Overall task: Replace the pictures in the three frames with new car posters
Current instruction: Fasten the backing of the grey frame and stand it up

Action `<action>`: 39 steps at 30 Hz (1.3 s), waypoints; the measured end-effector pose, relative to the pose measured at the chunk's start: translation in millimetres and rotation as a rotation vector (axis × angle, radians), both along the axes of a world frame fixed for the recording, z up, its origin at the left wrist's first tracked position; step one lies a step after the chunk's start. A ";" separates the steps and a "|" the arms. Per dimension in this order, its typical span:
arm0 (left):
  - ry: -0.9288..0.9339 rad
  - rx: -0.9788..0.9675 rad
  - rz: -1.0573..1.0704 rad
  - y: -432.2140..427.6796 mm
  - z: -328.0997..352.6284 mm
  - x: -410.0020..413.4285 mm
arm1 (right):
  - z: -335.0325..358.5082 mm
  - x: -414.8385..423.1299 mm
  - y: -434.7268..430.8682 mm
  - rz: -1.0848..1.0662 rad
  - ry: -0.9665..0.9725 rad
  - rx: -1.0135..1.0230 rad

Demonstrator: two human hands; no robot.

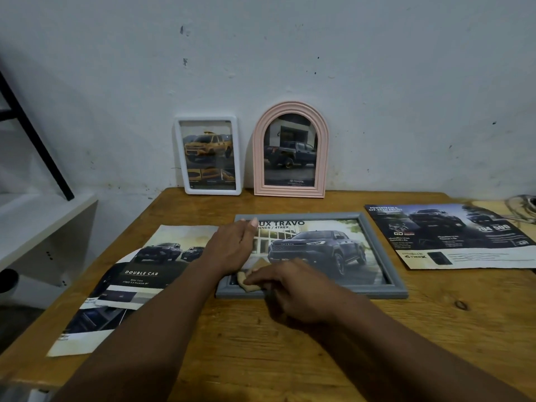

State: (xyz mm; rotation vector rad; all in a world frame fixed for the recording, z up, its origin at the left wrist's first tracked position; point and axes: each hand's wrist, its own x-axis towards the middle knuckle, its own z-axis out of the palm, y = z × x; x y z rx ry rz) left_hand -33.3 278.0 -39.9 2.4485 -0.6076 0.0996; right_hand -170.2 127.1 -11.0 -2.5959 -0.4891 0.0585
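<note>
Wall (pixel 377 68): white, scuffed, closes the far edge.

Wooden table (pixel 290 338): near edge out of view; bare wood in front of the frames and along the near right.

White shelf unit (pixel 43 216): just beside the table's left edge, with a black slanting bar (pixel 32 132) above it.

Loose poster, "DOUBLE CAB" (pixel 139 274): flat at left, its lower corner at the table's left edge.

Loose poster, "POWERTRAIN" (pixel 446 236): flat at right, apart from the grey frame; cables (pixel 519 207) behind it.

Grey frame (pixel 377 291): flat at table centre, holding a "TRAVO" pickup poster (pixel 319 248).

Pink arched frame (pixel 258 158): upright against the wall, dark pickup picture inside.

White frame (pixel 207 118): upright beside it, yellow pickup picture inside.

Left hand (pixel 232 245): fingers straight, resting on the grey frame's far left corner.

Right hand (pixel 295 288): fingers curled, pinching a tan wad (pixel 246 281) at the frame's near left corner; material unclear.
</note>
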 end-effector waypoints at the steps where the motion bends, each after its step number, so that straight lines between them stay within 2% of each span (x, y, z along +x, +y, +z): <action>1: -0.024 0.029 -0.003 -0.8 -1.1 0.2 | 4.4 -2.7 -10.0 0.006 0.010 -0.030; 4: -0.040 0.095 -0.001 -1.3 -3.9 2.8 | 13.8 -16.6 -48.1 -0.045 0.051 -0.128; 10: -0.051 0.120 0.008 -2.4 -3.8 2.2 | 13.2 -58.0 -102.5 -0.315 0.031 -0.288; 13: -0.062 0.088 0.006 -3.0 -4.3 1.3 | 5.5 -67.0 -88.6 -0.510 -0.069 -0.330; 16: -0.070 0.066 0.005 -4.2 -4.1 0.4 | -4.1 -55.3 -56.3 -0.695 -0.057 -0.432; 19: -0.081 0.062 0.005 -5.7 -2.2 -0.8 | -0.6 -35.6 -30.9 -0.760 -0.022 -0.488; 22: -0.089 0.039 -0.001 -5.5 -3.8 -0.9 | 6.3 -18.8 -2.5 -0.720 -0.013 -0.464; 28: 0.005 -0.067 0.058 -4.2 -8.8 3.5 | -2.4 8.2 67.4 -0.430 -0.149 -0.180; 30: 0.037 -0.115 0.073 -2.9 -7.8 5.2 | -13.8 12.8 61.3 -0.323 -0.193 -0.066; 33: 0.039 -0.114 0.073 -2.1 -7.8 6.1 | -14.7 8.2 23.1 -0.119 -0.112 0.082; 36: 0.013 -0.064 0.071 -1.8 -9.2 6.2 | 1.1 -5.7 -14.6 -0.004 -0.064 0.054; 39: -0.037 -0.021 0.041 -2.4 -7.5 4.4 | 9.9 -19.1 -53.6 -0.045 -0.042 -0.071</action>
